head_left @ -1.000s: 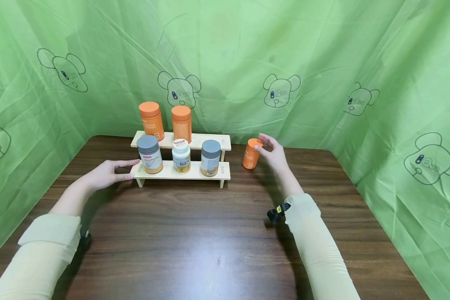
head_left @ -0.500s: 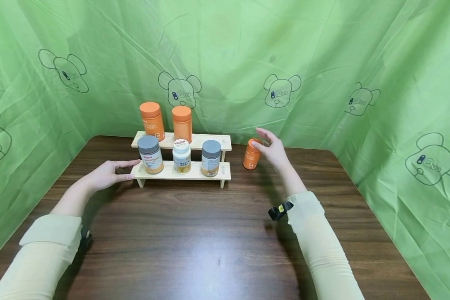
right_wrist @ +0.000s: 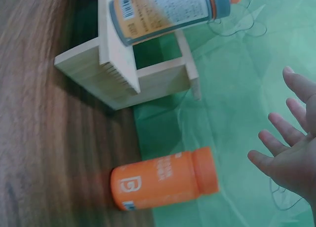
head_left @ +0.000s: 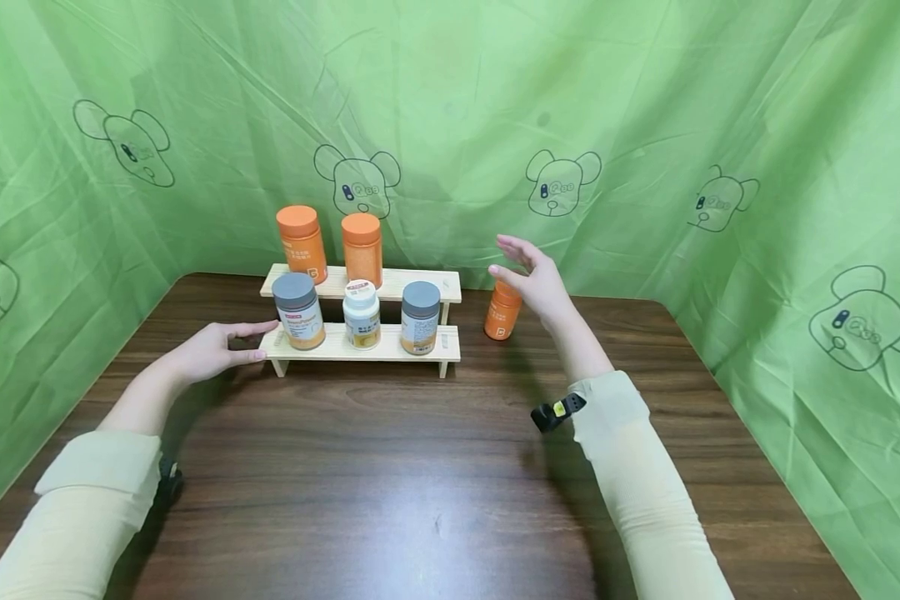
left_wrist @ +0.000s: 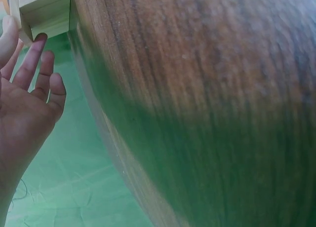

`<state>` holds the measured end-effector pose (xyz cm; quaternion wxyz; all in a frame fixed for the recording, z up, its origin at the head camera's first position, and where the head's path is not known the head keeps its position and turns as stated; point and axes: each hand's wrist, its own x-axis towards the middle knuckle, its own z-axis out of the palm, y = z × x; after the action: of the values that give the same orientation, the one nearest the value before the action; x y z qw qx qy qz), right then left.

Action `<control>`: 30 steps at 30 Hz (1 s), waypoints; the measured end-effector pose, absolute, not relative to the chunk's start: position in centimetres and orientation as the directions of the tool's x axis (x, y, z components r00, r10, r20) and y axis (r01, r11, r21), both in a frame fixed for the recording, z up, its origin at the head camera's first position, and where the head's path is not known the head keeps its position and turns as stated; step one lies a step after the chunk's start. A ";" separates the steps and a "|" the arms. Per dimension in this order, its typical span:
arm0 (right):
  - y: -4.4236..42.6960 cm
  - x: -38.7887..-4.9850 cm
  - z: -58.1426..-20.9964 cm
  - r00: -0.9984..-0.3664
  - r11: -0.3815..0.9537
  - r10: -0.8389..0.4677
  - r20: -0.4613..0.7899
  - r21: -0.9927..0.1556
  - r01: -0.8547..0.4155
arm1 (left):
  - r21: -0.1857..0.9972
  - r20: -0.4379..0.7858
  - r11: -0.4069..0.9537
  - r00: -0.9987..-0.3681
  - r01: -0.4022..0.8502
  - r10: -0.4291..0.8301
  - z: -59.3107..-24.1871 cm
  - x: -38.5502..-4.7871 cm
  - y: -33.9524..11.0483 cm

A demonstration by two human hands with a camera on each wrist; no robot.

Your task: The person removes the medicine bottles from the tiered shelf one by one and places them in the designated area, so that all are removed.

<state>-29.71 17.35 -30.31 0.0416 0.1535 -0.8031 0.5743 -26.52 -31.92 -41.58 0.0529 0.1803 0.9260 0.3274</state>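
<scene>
A two-step wooden rack [head_left: 429, 281] stands at the back of the table. My left hand [head_left: 202, 352] holds the left end of its lower step, thumb at the front edge; in the left wrist view the other fingers spread beside the end panel. Right of the rack, an orange bottle [head_left: 502, 317] stands upright on the table. My right hand [head_left: 542, 287] hovers above and behind it, fingers extended, partly covering its cap in the head view. In the right wrist view a gap separates that hand [right_wrist: 291, 143] from the bottle.
The lower step carries a grey-capped jar [head_left: 300, 321], a small white bottle [head_left: 362, 321] and another grey-capped jar [head_left: 420, 325]. Two orange bottles, a left one [head_left: 303, 250] and a right one [head_left: 363, 254], occupy the upper step. Green cloth [head_left: 450, 125] surrounds the table.
My right hand has let go of the orange bottle's cap and risen up and to the left. The bottle stays in place. My left hand remains at the rack's end.
</scene>
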 end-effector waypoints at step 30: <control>11.2 -30.6 -25.3 -0.909 0.289 -0.324 0.263 -0.887 -0.359 | 0.621 0.021 0.727 -0.933 0.293 0.358 -41.8 -26.7 -32.1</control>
<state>-30.56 11.17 -25.26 0.0161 0.2128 -0.8026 0.5570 -26.68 -32.07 -41.83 0.0501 0.1753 0.9278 0.3253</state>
